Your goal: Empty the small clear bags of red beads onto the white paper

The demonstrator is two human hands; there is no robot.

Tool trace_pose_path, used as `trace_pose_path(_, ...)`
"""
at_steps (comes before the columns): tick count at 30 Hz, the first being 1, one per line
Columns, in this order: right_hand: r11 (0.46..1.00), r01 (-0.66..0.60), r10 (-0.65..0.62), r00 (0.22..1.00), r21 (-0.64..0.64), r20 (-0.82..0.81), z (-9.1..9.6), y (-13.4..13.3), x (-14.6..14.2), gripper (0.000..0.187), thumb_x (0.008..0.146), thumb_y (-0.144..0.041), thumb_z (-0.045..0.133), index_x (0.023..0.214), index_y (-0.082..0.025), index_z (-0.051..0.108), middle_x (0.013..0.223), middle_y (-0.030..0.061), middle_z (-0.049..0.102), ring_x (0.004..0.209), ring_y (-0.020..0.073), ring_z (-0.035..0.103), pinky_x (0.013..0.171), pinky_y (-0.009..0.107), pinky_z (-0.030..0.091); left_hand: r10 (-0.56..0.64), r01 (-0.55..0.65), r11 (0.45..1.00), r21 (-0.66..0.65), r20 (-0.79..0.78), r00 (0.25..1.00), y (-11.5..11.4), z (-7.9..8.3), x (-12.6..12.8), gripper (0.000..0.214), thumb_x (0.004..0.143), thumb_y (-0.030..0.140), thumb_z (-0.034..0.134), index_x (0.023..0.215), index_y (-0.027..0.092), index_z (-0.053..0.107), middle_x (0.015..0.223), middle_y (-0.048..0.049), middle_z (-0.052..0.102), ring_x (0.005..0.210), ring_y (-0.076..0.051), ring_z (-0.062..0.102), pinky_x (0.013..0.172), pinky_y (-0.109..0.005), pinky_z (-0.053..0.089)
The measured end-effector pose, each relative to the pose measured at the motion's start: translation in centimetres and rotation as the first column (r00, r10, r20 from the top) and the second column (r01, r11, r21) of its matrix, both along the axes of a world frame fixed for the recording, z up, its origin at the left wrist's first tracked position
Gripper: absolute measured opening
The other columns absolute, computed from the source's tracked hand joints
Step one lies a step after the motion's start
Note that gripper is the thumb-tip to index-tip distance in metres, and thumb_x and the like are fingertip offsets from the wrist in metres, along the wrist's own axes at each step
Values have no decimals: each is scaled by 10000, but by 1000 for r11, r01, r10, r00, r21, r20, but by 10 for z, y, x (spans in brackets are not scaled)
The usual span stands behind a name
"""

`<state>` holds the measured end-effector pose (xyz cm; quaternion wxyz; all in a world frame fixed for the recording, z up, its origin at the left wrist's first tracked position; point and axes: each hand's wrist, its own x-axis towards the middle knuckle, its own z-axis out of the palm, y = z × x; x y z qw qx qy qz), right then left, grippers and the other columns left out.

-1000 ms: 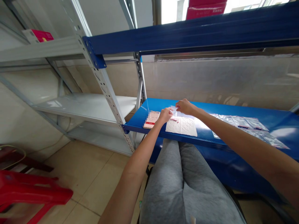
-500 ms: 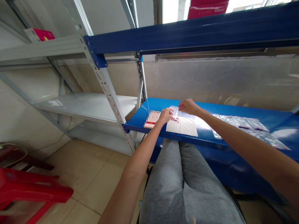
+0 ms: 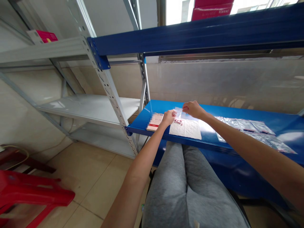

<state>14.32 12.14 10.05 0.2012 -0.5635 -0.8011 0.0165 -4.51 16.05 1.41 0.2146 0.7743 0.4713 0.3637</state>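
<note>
A small clear plastic bag [image 3: 179, 113] is stretched between my two hands, just above the blue shelf. My left hand [image 3: 169, 118] pinches its left side, fingers closed. On the other side my right hand [image 3: 193, 109] is closed too, with its fingertips at the bag's right edge. Right below them lies a white cloth [image 3: 187, 131] near the shelf's front edge. Several small dark red pieces [image 3: 178, 122] rest on the cloth's upper left part; they are too small to name. Whether anything is inside the bag I cannot tell.
A printed card or booklet [image 3: 155, 120] lies left of the cloth on the blue shelf [image 3: 140, 125]. Several flat clear bags [image 3: 251, 126] are spread at the right, under and beyond my right forearm. A metal upright [image 3: 111, 91] stands at the left; a red stool [image 3: 35, 190] is on the floor.
Both hands stay in nearly the same place, still on the bag. My right hand's fingers have drawn slightly closer together. The cloth and red pieces look unmoved.
</note>
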Motion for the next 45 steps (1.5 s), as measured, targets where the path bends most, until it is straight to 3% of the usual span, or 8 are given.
trace_pose_path(4, 1000, 20, -18, 994, 17, -108, 3, -3, 3, 120, 882, -142, 652, 904, -122, 768, 836, 105, 786, 738, 214, 741, 707, 263, 519, 36, -36, 999, 1, 37, 999, -4, 5, -1, 374, 802, -23, 579, 1097, 158, 721, 1061, -80, 770, 976, -170, 713, 895, -260, 553)
trace_pose_path(7, 988, 152, -130, 917, 29, -376, 3, -7, 7, 60, 867, -143, 678, 859, -130, 735, 764, 89, 763, 673, 198, 739, 655, 258, 539, 106, -107, 994, 7, 75, 992, -8, 11, -4, 367, 870, 15, 541, 1181, 153, 678, 1170, -108, 740, 1054, -181, 696, 918, -271, 545)
trace_pose_path(12, 951, 284, -253, 503, -118, -826, -12, -8, 10, 56, 834, -142, 712, 853, -148, 660, 813, 93, 742, 649, 187, 745, 532, 234, 558, 188, -187, 982, -19, 69, 980, -17, 17, -17, 360, 915, 54, 513, 1236, 147, 647, 1195, -128, 721, 1089, -206, 681, 918, -298, 546)
trace_pose_path(15, 938, 247, -305, 245, -245, -920, -29, -5, 8, 107, 832, -111, 698, 830, -161, 603, 778, 79, 723, 671, 183, 753, 583, 248, 599, 195, -194, 980, -38, 18, 981, -27, 15, -26, 383, 881, 12, 517, 1213, 132, 668, 1159, -143, 729, 1082, -228, 683, 941, -324, 542)
trace_pose_path(17, 939, 194, -316, 156, -285, -936, -41, -2, 5, 144, 829, -112, 710, 827, -169, 578, 757, 71, 719, 682, 186, 758, 618, 260, 617, 180, -180, 983, -40, -20, 984, -36, 10, -28, 410, 854, -17, 524, 1207, 127, 677, 1172, -153, 726, 1100, -239, 678, 954, -331, 540)
trace_pose_path(27, 947, 134, -309, 114, -293, -944, -63, -1, -11, 197, 822, -101, 762, 820, -165, 575, 667, 51, 709, 618, 177, 746, 582, 236, 612, 214, -213, 977, 24, -110, 970, -70, -13, -11, 419, 842, -72, 463, 1104, 127, 723, 1151, -158, 720, 1148, -268, 641, 1033, -389, 493)
trace_pose_path(35, 953, 122, -294, 158, -277, -943, -64, -3, -9, 162, 841, -107, 738, 831, -165, 587, 676, 60, 721, 623, 179, 748, 594, 243, 614, 272, -273, 962, 25, 14, 962, -72, -19, -15, 342, 895, -16, 520, 1084, 140, 758, 1123, -141, 757, 1103, -242, 687, 969, -335, 533)
trace_pose_path(45, 920, 148, -379, 91, -363, -921, -62, 2, -3, 188, 840, -59, 706, 877, -170, 558, 702, 64, 714, 646, 188, 752, 616, 260, 624, 360, -359, 933, -40, 175, 916, -71, -17, -13, 296, 867, -27, 544, 952, 141, 772, 1007, -121, 786, 990, -220, 728, 890, -310, 568)
